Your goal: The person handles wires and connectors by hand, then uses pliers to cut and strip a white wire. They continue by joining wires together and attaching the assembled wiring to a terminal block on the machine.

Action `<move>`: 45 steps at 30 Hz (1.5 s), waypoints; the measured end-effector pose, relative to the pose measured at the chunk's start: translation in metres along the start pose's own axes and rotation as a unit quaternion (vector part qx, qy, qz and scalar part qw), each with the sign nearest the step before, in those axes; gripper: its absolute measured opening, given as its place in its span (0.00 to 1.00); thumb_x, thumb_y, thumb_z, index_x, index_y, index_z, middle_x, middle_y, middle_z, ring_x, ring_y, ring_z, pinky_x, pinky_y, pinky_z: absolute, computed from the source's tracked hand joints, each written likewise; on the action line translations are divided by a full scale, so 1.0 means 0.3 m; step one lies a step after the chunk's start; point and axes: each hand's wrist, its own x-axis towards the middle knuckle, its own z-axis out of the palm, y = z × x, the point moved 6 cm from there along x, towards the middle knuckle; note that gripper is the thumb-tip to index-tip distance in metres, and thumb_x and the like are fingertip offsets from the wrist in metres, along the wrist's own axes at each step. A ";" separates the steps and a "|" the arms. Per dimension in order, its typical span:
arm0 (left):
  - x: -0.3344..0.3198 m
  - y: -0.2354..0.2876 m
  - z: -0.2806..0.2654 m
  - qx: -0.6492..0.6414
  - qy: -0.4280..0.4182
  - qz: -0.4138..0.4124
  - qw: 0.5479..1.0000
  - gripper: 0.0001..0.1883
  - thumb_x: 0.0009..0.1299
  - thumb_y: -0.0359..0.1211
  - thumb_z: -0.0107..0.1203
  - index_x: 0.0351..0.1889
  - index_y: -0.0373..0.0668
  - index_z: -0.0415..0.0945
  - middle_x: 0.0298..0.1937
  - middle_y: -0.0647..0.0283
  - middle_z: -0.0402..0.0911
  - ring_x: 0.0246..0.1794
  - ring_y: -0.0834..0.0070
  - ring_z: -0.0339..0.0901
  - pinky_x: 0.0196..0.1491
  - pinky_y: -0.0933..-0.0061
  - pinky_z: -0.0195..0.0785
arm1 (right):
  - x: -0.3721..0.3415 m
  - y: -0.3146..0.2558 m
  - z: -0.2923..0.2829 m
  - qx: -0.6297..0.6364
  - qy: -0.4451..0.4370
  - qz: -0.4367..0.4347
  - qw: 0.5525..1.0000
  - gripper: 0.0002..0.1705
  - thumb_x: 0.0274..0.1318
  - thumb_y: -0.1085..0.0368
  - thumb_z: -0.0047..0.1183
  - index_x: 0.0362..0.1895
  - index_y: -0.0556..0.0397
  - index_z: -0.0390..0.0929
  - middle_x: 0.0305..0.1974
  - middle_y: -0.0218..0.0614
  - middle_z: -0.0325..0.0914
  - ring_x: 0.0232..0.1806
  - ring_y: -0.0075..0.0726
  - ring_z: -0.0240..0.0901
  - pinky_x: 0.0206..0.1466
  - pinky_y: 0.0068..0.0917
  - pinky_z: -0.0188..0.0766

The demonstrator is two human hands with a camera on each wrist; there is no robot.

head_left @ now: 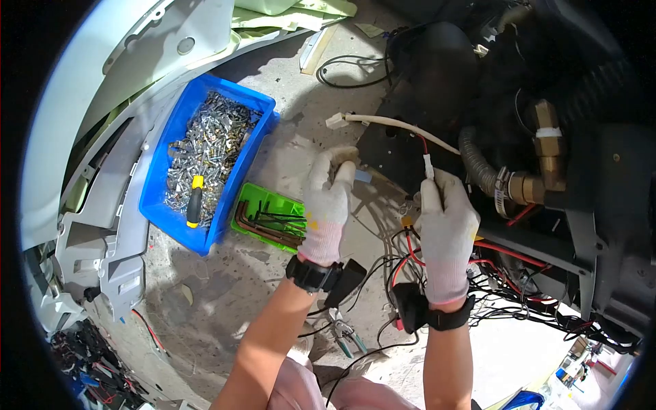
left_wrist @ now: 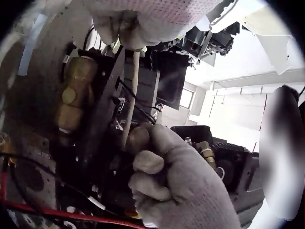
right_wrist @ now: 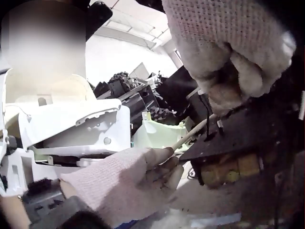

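In the head view my right hand point(head_left: 447, 219), in a white knit glove, pinches a small white connector point(head_left: 428, 166) with a thin red wire running up from it. My left hand point(head_left: 329, 201), gloved too, is at the middle of the head view with its fingers curled inward; I cannot tell whether something small is between the fingertips. Just beyond both hands runs a beige sleeved cable point(head_left: 403, 126) with a white plug point(head_left: 336, 121) at its end. In the right wrist view this cable point(right_wrist: 193, 133) stretches between the left point(right_wrist: 126, 183) and right point(right_wrist: 231, 62) hands.
A blue bin point(head_left: 154, 184) of screws holds a yellow-black screwdriver point(head_left: 196, 201). Beside it, a green tray point(head_left: 254, 193) holds hex keys. Brass fittings point(head_left: 547, 147) and a ribbed hose point(head_left: 478, 160) stand at right. Pliers point(head_left: 344, 333) and loose wires lie on the floor.
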 end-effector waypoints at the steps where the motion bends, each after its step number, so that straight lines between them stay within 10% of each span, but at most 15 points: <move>1: 0.019 -0.015 -0.006 0.001 -0.013 0.033 0.999 0.10 0.61 0.22 0.46 0.41 0.37 0.72 0.36 0.67 0.75 0.34 0.82 0.70 0.38 0.82 0.64 | 0.004 0.001 0.000 0.007 -0.011 -0.009 1.000 0.13 0.52 0.69 0.44 0.42 0.60 0.72 0.37 0.49 0.75 0.37 0.46 0.73 0.41 0.28 0.67; 11: -0.041 -0.034 0.001 0.002 -0.110 0.019 0.994 0.13 0.65 0.34 0.48 0.43 0.37 0.71 0.43 0.62 0.74 0.41 0.78 0.72 0.44 0.78 0.65 | -0.246 0.112 -0.201 -0.061 -0.037 -0.107 0.992 0.15 0.49 0.74 0.43 0.44 0.60 0.71 0.41 0.48 0.73 0.42 0.49 0.71 0.45 0.30 0.66; 14: -0.096 -0.004 0.081 -0.082 -0.183 -0.099 0.975 0.16 0.66 0.37 0.49 0.44 0.33 0.69 0.42 0.61 0.74 0.42 0.74 0.73 0.46 0.75 0.67 | -0.331 0.275 -0.223 0.044 -0.083 0.131 0.987 0.14 0.48 0.73 0.44 0.42 0.58 0.72 0.36 0.45 0.75 0.38 0.47 0.73 0.42 0.30 0.68; 16: -0.120 0.011 0.148 -0.093 -0.217 -0.113 0.965 0.18 0.65 0.38 0.50 0.45 0.32 0.68 0.40 0.59 0.74 0.42 0.73 0.73 0.45 0.74 0.68 | -0.386 0.315 -0.193 -0.031 -0.129 -0.023 0.991 0.13 0.48 0.72 0.45 0.41 0.57 0.73 0.32 0.44 0.76 0.35 0.46 0.74 0.39 0.30 0.69; 20: -0.140 0.020 0.263 -0.056 -0.296 -0.124 0.945 0.15 0.64 0.38 0.51 0.41 0.35 0.69 0.38 0.58 0.74 0.42 0.73 0.74 0.43 0.75 0.70 | -0.581 0.500 -0.039 -0.143 -0.294 0.015 0.945 0.20 0.50 0.57 0.48 0.46 0.55 0.71 0.39 0.46 0.74 0.38 0.49 0.73 0.41 0.37 0.69; 26: -0.022 0.003 0.091 -0.195 -0.132 -0.097 0.967 0.06 0.65 0.30 0.49 0.36 0.38 0.70 0.34 0.60 0.76 0.34 0.71 0.76 0.39 0.75 0.72 | -0.873 0.590 0.150 -0.372 -0.438 -0.072 0.815 0.46 0.48 0.36 0.41 0.63 0.54 0.49 0.57 0.54 0.56 0.42 0.50 0.70 0.38 0.40 0.70; 30: -0.038 -0.054 0.055 -0.261 -0.141 -0.166 0.941 0.06 0.65 0.31 0.49 0.36 0.40 0.70 0.35 0.62 0.75 0.37 0.71 0.74 0.43 0.73 0.68 | -0.906 0.544 0.154 -0.339 -0.388 -0.095 0.852 0.50 0.39 0.39 0.52 0.62 0.54 0.51 0.55 0.48 0.56 0.55 0.53 0.57 0.47 0.48 0.59; 38: -0.103 -0.045 0.036 -0.255 -0.167 -0.192 0.933 0.07 0.64 0.28 0.49 0.39 0.40 0.67 0.39 0.63 0.72 0.43 0.71 0.68 0.46 0.72 0.64 | -0.972 0.632 0.224 -0.342 -0.357 -0.086 0.865 0.51 0.34 0.48 0.58 0.62 0.56 0.51 0.54 0.52 0.57 0.52 0.56 0.60 0.48 0.44 0.61; 42: -0.086 -0.042 0.015 -0.205 -0.165 -0.198 0.944 0.06 0.64 0.29 0.48 0.38 0.39 0.68 0.39 0.61 0.72 0.45 0.67 0.70 0.46 0.73 0.65 | -0.938 0.626 0.166 -0.206 -0.352 0.071 0.910 0.40 0.38 0.51 0.54 0.56 0.59 0.59 0.46 0.55 0.65 0.42 0.59 0.68 0.43 0.39 0.66; 44: -0.083 -0.020 0.013 -0.176 -0.166 -0.194 0.951 0.05 0.65 0.31 0.47 0.36 0.39 0.68 0.38 0.61 0.73 0.44 0.67 0.71 0.45 0.74 0.65 | -0.960 0.731 0.233 0.192 -0.293 0.070 0.934 0.35 0.40 0.55 0.54 0.53 0.60 0.63 0.40 0.52 0.71 0.38 0.49 0.71 0.42 0.38 0.67; 45: -0.079 -0.019 0.021 -0.167 -0.184 -0.214 0.945 0.05 0.65 0.31 0.47 0.35 0.40 0.68 0.37 0.61 0.73 0.44 0.68 0.72 0.45 0.75 0.64 | -0.966 0.709 0.200 0.236 -0.314 0.241 0.888 0.27 0.43 0.61 0.52 0.50 0.58 0.66 0.30 0.42 0.73 0.31 0.37 0.71 0.37 0.35 0.69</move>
